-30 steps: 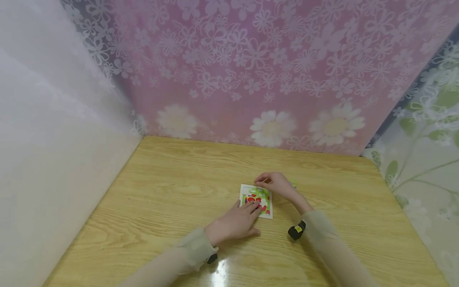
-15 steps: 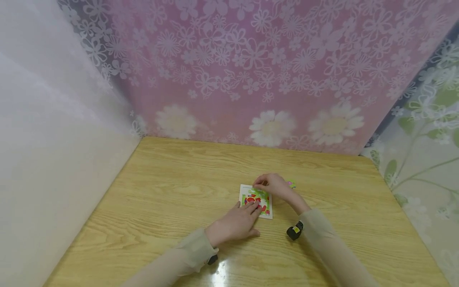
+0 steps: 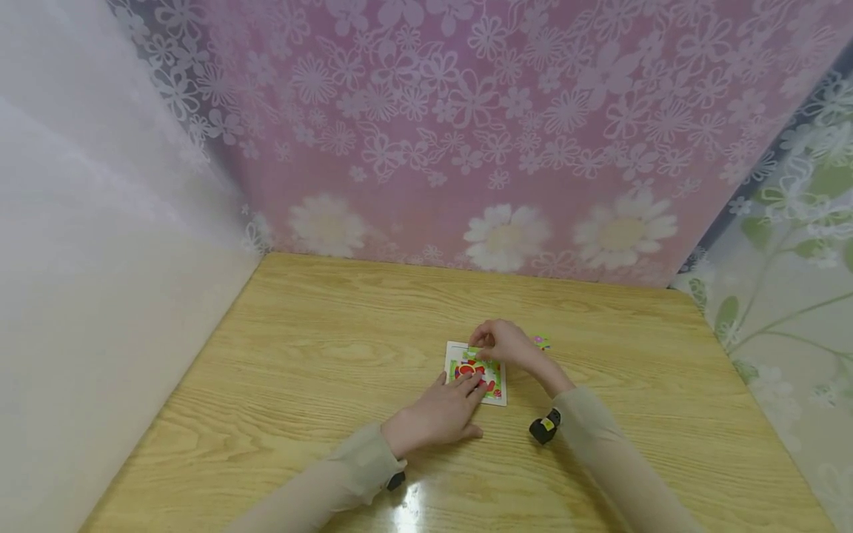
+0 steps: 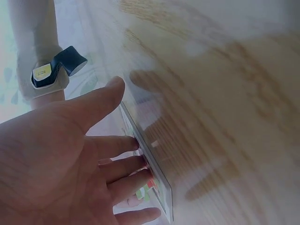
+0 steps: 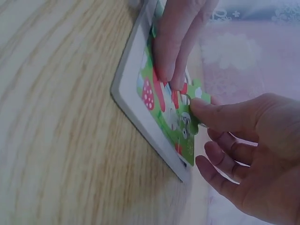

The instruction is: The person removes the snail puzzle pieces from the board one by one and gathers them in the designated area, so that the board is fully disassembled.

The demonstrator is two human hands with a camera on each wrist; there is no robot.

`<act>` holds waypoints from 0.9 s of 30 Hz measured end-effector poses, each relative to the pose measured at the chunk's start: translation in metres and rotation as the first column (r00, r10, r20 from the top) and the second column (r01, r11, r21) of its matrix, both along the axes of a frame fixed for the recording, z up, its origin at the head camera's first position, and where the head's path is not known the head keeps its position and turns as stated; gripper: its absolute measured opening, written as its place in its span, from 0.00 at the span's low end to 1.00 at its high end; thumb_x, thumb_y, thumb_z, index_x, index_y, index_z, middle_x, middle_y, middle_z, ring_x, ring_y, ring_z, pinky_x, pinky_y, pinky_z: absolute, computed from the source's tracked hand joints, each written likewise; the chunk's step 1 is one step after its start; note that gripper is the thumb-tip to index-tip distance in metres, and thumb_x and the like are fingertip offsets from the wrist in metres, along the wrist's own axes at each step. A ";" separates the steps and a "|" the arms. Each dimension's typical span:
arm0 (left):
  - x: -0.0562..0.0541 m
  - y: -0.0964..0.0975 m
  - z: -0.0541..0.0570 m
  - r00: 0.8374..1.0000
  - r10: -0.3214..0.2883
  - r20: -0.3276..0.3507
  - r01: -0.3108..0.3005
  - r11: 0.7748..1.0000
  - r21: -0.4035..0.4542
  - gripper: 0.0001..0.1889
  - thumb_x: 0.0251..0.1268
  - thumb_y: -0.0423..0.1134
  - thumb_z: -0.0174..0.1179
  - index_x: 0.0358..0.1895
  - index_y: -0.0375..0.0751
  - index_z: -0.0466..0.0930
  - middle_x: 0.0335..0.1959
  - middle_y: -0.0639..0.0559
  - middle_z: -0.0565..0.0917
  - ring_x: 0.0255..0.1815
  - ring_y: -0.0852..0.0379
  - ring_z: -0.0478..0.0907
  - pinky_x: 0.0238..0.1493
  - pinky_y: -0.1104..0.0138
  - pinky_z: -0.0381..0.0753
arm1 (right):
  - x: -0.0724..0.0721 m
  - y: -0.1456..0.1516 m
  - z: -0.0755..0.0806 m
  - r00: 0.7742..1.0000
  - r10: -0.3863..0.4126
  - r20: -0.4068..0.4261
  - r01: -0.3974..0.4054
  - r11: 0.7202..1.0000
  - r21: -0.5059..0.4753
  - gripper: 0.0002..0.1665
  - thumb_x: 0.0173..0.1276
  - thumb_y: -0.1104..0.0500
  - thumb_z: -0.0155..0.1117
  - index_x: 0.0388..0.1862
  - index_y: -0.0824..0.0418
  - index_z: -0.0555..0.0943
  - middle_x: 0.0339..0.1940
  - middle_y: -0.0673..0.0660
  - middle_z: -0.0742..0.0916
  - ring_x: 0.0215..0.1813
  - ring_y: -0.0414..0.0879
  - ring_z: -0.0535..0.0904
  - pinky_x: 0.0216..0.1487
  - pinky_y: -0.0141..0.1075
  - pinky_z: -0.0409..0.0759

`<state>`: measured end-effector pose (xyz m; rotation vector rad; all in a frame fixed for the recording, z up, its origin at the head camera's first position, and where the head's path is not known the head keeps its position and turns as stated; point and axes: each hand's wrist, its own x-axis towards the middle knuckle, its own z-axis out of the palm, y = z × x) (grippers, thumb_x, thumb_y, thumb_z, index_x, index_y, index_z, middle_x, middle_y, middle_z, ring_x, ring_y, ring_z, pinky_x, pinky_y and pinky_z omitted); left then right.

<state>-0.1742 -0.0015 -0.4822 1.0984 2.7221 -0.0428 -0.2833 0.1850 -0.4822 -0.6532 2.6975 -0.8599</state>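
A small jigsaw puzzle in a white tray (image 3: 455,346) lies on the table, printed in green and red. My left hand (image 3: 436,416) rests on it with fingers extended, the fingertips (image 5: 165,70) touching the assembled pieces. At the tray's far edge, my right hand (image 3: 509,346) pinches a green puzzle piece (image 5: 203,95) between thumb and fingers. That piece is held at the puzzle's upper side, partly over other pieces; whether it is seated cannot be told. In the left wrist view, the tray (image 4: 161,187) appears edge-on beneath the fingers.
A loose green and pink puzzle piece (image 3: 542,343) lies on the table just right of my right hand. The wooden table (image 3: 333,326) meets a pink floral curtain (image 3: 413,148) at the back, a pale wall (image 3: 120,222) on the left and leafy fabric (image 3: 786,311) on the right.
My right hand has shifted slightly left over the tray's far edge, still pinching the piece. More of the loose piece beside it shows. The left hand stays in place.
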 end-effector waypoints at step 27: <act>0.000 -0.001 0.000 1.000 0.008 0.005 -0.008 1.000 0.013 0.41 0.71 0.64 0.56 0.79 0.45 0.60 0.81 0.48 0.60 0.80 0.53 0.58 0.74 0.46 0.64 | 0.006 0.018 -0.003 0.999 0.025 -0.048 -0.028 0.997 -0.070 0.06 0.69 0.55 0.71 0.43 0.52 0.90 0.41 0.49 0.91 0.39 0.42 0.84 0.41 0.39 0.82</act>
